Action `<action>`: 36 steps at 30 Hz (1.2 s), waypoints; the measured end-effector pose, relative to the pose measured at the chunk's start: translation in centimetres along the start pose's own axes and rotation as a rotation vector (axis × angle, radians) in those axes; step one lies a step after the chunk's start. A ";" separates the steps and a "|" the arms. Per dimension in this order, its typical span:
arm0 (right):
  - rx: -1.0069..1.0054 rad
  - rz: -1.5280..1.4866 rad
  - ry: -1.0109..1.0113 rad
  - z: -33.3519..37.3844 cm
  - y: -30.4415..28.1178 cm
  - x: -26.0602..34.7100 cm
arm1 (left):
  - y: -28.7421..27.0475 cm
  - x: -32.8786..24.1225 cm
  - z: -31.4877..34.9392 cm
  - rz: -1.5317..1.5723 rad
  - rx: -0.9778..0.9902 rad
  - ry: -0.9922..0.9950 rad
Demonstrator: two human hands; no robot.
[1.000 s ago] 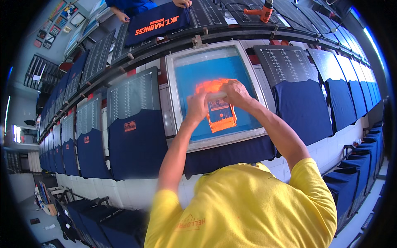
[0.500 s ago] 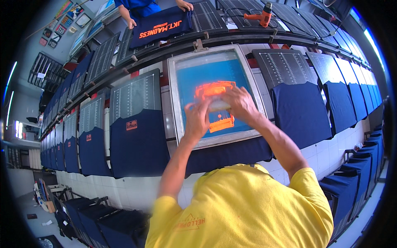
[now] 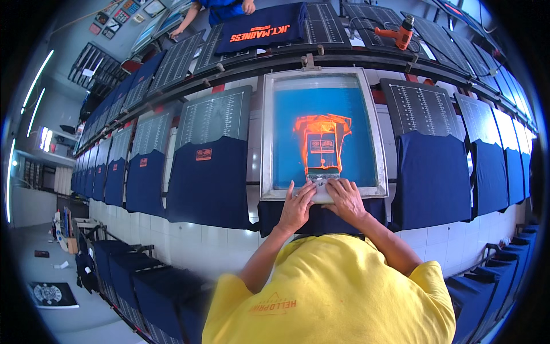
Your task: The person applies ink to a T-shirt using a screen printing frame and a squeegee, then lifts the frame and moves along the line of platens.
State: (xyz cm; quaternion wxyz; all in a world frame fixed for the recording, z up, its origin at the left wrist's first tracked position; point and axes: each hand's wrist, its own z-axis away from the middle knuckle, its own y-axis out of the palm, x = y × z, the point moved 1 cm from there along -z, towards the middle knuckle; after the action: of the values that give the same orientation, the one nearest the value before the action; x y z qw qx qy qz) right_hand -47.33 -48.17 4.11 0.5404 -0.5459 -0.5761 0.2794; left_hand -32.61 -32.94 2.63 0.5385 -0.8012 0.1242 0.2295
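Observation:
Both my hands grip a squeegee (image 3: 324, 182) at the near end of a screen-printing frame. My left hand (image 3: 295, 209) is closed on its left side, and my right hand (image 3: 345, 199) on its right side. Blue mesh (image 3: 289, 137) fills the pale screen frame (image 3: 268, 132). Bright orange ink (image 3: 323, 123) is heaped at the mesh's middle and runs in two streaks down to the squeegee blade. Between the streaks a small printed design shows. A navy shirt (image 3: 372, 213) sticks out from under the frame's near edge.
Navy shirts on dark boards flank the frame, one left (image 3: 209, 183) with a small orange print, one right (image 3: 432, 178). Beyond the rail (image 3: 246, 64) are a navy shirt with orange lettering (image 3: 258, 31), a co-worker's hand (image 3: 248, 7) and an orange heat gun (image 3: 401, 35).
My hands and the squeegee have come from mid-screen to the near edge, leaving orange streaks behind. Across the rail, the co-worker's hands have left the lettered shirt, which now lies on its board.

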 end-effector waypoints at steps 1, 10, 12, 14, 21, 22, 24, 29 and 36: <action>0.007 -0.022 0.004 0.1 -0.5 0.2 | 0.1 -0.2 0.2 0.003 -0.002 -0.009; -0.331 -0.243 0.172 1.2 -3.6 -5.9 | -1.6 1.8 -1.4 0.056 -0.320 -0.228; -0.393 -0.107 0.343 1.7 -4.8 -8.3 | -2.3 4.0 -1.6 0.013 -0.409 -0.396; -0.415 0.003 0.519 2.5 -4.5 -10.4 | -2.2 7.5 -0.6 -0.192 -0.452 -0.493; -0.289 -0.153 0.754 4.3 -0.8 -14.0 | -3.4 11.1 -1.3 -0.085 -0.215 -0.792; -0.284 -0.170 0.783 4.1 -0.7 -13.8 | -3.6 11.0 -1.7 -0.087 -0.203 -0.788; -0.316 -0.161 0.807 3.6 -0.6 -13.7 | -3.8 10.6 -2.5 -0.091 -0.180 -0.780; -0.243 -0.138 0.934 1.9 -0.4 -13.4 | -4.4 11.4 -3.0 -0.023 -0.184 -0.769; -0.291 -0.155 0.970 1.3 -0.7 -13.0 | -3.7 12.3 -2.6 -0.015 -0.238 -0.784</action>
State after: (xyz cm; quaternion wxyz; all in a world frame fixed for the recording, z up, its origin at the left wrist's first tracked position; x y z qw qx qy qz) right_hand -51.10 -60.15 0.30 0.6831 -0.6381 -0.3307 -0.1300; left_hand -19.73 -33.26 0.31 0.4502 -0.7107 -0.1234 0.5263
